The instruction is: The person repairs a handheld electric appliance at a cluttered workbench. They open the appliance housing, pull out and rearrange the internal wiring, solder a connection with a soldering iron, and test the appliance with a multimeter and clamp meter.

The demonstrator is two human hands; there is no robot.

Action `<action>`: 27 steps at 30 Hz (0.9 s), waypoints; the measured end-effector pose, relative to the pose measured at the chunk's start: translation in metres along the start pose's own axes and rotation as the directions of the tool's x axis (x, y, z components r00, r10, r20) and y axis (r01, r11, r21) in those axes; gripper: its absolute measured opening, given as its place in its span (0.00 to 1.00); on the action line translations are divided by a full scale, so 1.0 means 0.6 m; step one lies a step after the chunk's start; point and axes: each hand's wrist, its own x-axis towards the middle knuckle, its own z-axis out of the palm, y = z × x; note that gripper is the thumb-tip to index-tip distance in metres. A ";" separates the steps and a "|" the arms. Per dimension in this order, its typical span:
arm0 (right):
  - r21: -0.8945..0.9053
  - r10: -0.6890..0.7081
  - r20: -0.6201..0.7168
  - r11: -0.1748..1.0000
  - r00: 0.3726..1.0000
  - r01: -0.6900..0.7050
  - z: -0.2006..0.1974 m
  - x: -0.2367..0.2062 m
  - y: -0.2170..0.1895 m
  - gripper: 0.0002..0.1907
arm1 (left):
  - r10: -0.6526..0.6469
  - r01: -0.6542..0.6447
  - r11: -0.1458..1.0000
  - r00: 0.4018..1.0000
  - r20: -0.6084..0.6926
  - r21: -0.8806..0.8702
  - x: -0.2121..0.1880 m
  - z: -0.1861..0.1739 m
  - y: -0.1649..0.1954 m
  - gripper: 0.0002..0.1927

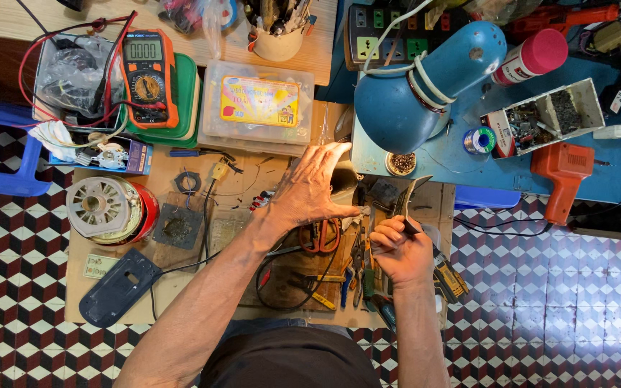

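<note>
left hand (310, 190) lies open, fingers spread above orange-handled scissors (320, 236); right hand (400, 251) grips grey metal pliers (409, 201).

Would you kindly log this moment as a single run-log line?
left hand: open, spread flat above orange-handled scissors | right hand: gripping pliers | site: cluttered wooden board

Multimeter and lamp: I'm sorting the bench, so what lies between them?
In the head view, a clear plastic box with a yellow label lies between the multimeter and the blue lamp.
</note>
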 end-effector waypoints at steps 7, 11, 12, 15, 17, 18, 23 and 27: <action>-0.552 -0.292 -0.131 0.815 0.947 0.175 0.038 -0.005 0.030 0.15 | 0.019 -0.019 1.000 1.000 -0.013 0.017 -0.004 -0.001 0.000 0.60; -0.909 -0.479 -0.055 0.387 0.876 0.154 0.064 0.025 0.041 0.21 | 0.036 -0.035 0.999 0.999 -0.035 0.030 -0.008 -0.002 -0.004 0.61; -0.940 -0.476 -0.039 0.315 0.879 0.129 0.070 0.040 0.039 0.22 | 0.041 -0.039 0.999 0.998 -0.039 0.037 -0.009 -0.001 -0.006 0.61; -0.973 -0.447 -0.034 0.218 0.894 0.072 0.083 0.090 0.025 0.23 | 0.048 -0.046 0.998 0.997 -0.064 0.043 -0.009 0.009 -0.008 0.61; -0.973 -0.416 -0.033 0.223 0.909 0.067 0.082 0.115 0.020 0.22 | 0.031 -0.028 0.998 0.998 -0.054 0.047 -0.001 0.020 -0.009 0.62; -0.972 -0.402 -0.032 0.224 0.915 0.064 0.080 0.124 0.018 0.21 | 0.022 -0.020 0.999 0.999 -0.049 0.048 0.004 0.026 -0.009 0.62; -0.918 -0.391 -0.018 0.372 0.920 0.140 0.068 0.142 0.016 0.22 | -0.019 0.026 0.997 0.996 -0.090 0.074 0.031 0.046 -0.008 0.64; -0.903 -0.404 0.025 0.382 0.914 0.194 0.060 0.140 0.015 0.22 | -0.114 0.116 0.991 0.993 -0.020 0.072 0.044 0.045 -0.002 0.65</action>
